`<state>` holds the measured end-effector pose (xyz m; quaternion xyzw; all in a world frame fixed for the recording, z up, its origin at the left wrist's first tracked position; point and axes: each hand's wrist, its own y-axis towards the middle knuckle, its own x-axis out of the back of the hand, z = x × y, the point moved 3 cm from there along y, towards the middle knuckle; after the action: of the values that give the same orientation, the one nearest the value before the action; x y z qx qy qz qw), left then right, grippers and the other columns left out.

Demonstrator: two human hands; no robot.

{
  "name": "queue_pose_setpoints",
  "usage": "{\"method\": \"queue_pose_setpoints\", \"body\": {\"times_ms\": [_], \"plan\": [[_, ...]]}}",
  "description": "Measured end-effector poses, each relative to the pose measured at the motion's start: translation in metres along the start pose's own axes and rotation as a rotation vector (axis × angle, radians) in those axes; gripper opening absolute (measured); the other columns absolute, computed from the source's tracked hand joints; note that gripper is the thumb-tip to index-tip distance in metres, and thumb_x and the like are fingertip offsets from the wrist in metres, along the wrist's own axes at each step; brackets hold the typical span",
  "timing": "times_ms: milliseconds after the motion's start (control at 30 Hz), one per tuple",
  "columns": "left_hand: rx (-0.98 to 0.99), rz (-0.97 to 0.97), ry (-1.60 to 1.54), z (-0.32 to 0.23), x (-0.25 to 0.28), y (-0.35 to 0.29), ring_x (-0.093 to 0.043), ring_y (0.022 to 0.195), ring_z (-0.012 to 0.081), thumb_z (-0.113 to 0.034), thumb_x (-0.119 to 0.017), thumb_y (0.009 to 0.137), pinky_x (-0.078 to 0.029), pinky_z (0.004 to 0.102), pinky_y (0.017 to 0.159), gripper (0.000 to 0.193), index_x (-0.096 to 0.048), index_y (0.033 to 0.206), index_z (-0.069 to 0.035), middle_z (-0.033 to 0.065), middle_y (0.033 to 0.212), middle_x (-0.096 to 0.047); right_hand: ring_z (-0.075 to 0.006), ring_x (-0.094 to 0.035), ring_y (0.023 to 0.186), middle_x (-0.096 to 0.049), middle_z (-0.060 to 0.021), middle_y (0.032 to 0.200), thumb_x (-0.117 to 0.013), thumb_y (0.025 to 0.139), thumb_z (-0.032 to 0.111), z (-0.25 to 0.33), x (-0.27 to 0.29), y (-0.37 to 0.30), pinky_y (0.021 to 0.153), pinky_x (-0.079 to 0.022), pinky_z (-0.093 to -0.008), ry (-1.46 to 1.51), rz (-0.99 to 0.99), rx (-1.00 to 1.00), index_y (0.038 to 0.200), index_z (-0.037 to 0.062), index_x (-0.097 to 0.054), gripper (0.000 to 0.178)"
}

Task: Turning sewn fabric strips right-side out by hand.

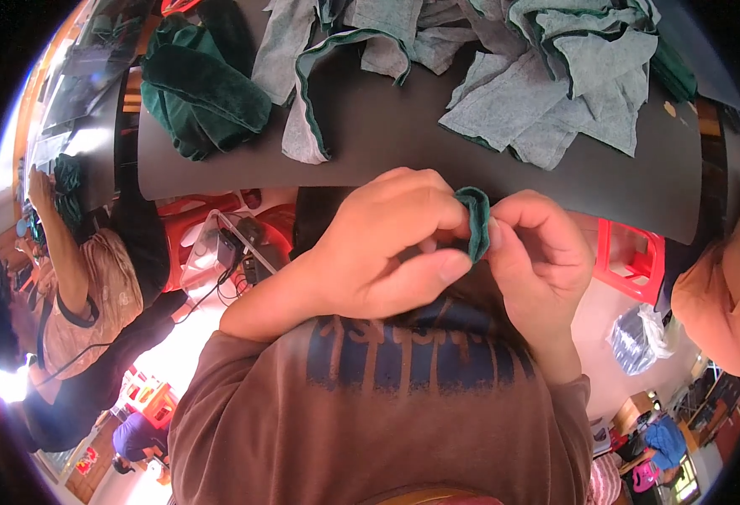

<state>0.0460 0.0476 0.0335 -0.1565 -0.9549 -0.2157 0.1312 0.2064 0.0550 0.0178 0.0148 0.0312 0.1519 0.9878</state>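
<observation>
Between my two hands, just in front of the table's near edge, is a small curled piece of dark green velvet (476, 224). My left hand (378, 240) has it by its left side, with fingers bent around it and the thumb below. From the right, my right hand (546, 261) pinches the same piece between thumb and forefinger. Beyond the hands, grey-backed green fabric pieces (513, 105) lie in a loose heap, and a narrow curved strip (305, 126) hangs toward me from it. A bunched green velvet bundle (201, 97) lies at the far left.
The dark table (218, 174) spans the far side. Red plastic stools stand below it at left and right (631, 257), with a clear bin (214, 257) of cables at left. A person (92, 278) handles green fabric on the left; another (723, 295) sits on the right.
</observation>
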Motion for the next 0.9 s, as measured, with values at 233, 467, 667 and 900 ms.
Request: {"method": "queue_pose_setpoints", "body": {"times_ms": [233, 467, 667, 900], "plan": [[0.243, -0.042, -0.077, 0.0067, -0.0033, -0.0042, -0.048, 0.058, 0.0190, -0.006, -0.061, 0.079, -0.038, 0.0290, 0.053, 0.006, -0.056, 0.078, -0.003, 0.0054, 0.066, -0.050, -0.0101, -0.054, 0.067, -0.059, -0.0059, 0.076, -0.063, 0.079, 0.001, -0.0001, -0.0034, -0.0014, 0.062, -0.042, -0.0221, 0.039, -0.003, -0.028, 0.086, -0.0027, -0.060, 0.008], [0.243, -0.102, 0.013, 0.0061, -0.0024, -0.0042, -0.049, 0.057, 0.0131, -0.004, -0.065, 0.075, -0.039, 0.0246, 0.050, 0.010, -0.056, 0.079, -0.003, 0.0033, 0.067, -0.051, -0.0106, -0.055, 0.070, -0.062, -0.0075, 0.080, -0.064, 0.078, 0.000, 0.0001, -0.0016, -0.0013, 0.063, -0.042, -0.0225, 0.063, -0.015, -0.012, 0.084, -0.0031, -0.060, 0.008], [0.342, -0.092, -0.117, 0.0096, -0.0018, -0.0056, -0.050, 0.060, 0.0124, -0.004, -0.064, 0.075, -0.040, 0.0239, 0.053, 0.009, -0.058, 0.083, -0.004, 0.0031, 0.069, -0.052, -0.0102, -0.054, 0.072, -0.059, -0.0052, 0.079, -0.066, 0.076, -0.002, -0.0021, -0.0036, -0.0007, 0.065, -0.042, -0.0220, 0.090, 0.058, -0.016, 0.081, -0.0008, -0.059, 0.009], [0.336, -0.014, -0.067, 0.0020, -0.0060, -0.0064, -0.049, 0.063, 0.0142, -0.004, -0.058, 0.075, -0.036, 0.0249, 0.055, 0.006, -0.055, 0.079, -0.001, 0.0049, 0.072, -0.053, -0.0073, -0.052, 0.074, -0.058, -0.0024, 0.081, -0.065, 0.077, -0.004, -0.0053, -0.0054, -0.0059, 0.068, -0.041, -0.0198, 0.362, 0.113, -0.157, 0.083, 0.0003, -0.056, 0.011]]}}
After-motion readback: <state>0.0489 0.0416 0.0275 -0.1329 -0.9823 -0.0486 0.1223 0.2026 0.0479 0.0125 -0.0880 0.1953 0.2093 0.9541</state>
